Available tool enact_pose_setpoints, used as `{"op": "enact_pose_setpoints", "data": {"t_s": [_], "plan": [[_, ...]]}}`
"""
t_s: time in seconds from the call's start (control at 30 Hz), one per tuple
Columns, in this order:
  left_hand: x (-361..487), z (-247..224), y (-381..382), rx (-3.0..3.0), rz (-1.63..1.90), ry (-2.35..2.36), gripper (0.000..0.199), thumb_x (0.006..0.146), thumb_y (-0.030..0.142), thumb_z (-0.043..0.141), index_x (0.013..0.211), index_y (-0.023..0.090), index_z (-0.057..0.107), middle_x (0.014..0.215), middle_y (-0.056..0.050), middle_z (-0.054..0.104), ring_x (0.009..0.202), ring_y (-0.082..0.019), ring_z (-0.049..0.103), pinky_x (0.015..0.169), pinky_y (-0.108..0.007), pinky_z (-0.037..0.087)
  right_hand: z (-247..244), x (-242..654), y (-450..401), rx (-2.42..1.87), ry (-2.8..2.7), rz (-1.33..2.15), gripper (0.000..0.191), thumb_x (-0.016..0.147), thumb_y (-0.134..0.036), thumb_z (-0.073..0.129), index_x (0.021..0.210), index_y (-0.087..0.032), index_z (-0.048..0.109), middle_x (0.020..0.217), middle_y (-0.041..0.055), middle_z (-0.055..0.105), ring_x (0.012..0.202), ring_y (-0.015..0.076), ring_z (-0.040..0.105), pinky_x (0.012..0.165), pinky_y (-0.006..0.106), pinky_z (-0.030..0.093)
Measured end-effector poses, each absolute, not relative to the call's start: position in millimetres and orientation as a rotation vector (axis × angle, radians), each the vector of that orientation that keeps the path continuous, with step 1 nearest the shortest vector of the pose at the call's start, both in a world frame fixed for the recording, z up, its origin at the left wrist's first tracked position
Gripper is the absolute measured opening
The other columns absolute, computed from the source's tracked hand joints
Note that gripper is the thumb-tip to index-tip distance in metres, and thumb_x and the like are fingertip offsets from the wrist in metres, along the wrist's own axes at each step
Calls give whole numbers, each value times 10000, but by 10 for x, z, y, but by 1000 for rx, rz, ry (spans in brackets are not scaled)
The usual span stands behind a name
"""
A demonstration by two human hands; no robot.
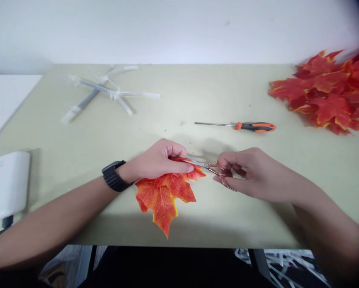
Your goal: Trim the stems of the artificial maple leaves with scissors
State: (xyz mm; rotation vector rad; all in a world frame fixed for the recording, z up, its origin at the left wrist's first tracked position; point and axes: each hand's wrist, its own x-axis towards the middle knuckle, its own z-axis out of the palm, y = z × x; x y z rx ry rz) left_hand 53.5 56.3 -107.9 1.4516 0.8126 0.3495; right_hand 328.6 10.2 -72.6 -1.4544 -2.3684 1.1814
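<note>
Leaf (pixel 163 200) lies on the bench (pixel 197 100) close to its near edge, orange-red with yellow rims, its tip pointing toward us and stopping just short of that edge. We pin its upper lobe with the left hand (pixel 158 160), whose fingers (pixel 175 150) curl over the lobe and grasp it against the thumb. A black watch (pixel 113 176) sits on that wrist.

Our right hand (pixel 251 176) is just beside the leaf, and its fingers (pixel 227 162) are closed around the loops of rose-gold scissors (pixel 211 168). The blades point left and reach the upper lobe right next to the left thumb. We cannot tell whether they have bitten into the leaf.

Beyond the hands, a screwdriver (pixel 242 126) with an orange-and-black handle lies flat on the bench, its shaft pointing left. A heap of similar red leaves (pixel 326 94) fills the far right corner and runs out of view. Near the far edge, left of centre, white plastic rods (pixel 107 90) lie crossed and bound together. A white device (pixel 7 184) sits at the left edge, and a white board (pixel 8 104) lies beyond the far left corner. A white wall (pixel 179 32) rises behind the bench.
</note>
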Motion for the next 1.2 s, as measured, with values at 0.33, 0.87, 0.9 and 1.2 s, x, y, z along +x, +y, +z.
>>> {"op": "enact_pose_setpoints", "data": {"t_s": [0.33,0.87,0.9,1.2], "plan": [[530,-1061,559,1448,356,814,306,847,376,782,707,139,647,629,27,561,543,-63,463,497,-185,325,-736,3303,108,-1430,-2377,1160,142,891,-290,645,781,-219,589,604,-52,555,516,93,448,490,238,342],[525,-1039,559,1443,352,804,324,861,362,787,697,140,617,624,37,526,546,-54,433,493,-183,302,-758,3319,117,-1416,-2413,1094,110,895,-259,639,793,-219,624,590,-57,543,499,79,432,488,233,331],[525,-1038,559,1442,352,805,325,862,361,785,694,140,615,621,37,525,543,-54,432,491,-184,301,-758,3320,117,-1414,-2417,1083,115,895,-262,639,789,-219,625,576,-60,531,491,79,423,484,235,323],[538,-1039,551,1423,349,816,280,823,305,812,686,145,627,602,44,524,529,-54,435,481,-181,304,-755,3327,123,-1407,-2438,1060,106,897,-261,635,799,-224,652,539,-61,500,469,83,382,488,258,278]]}}
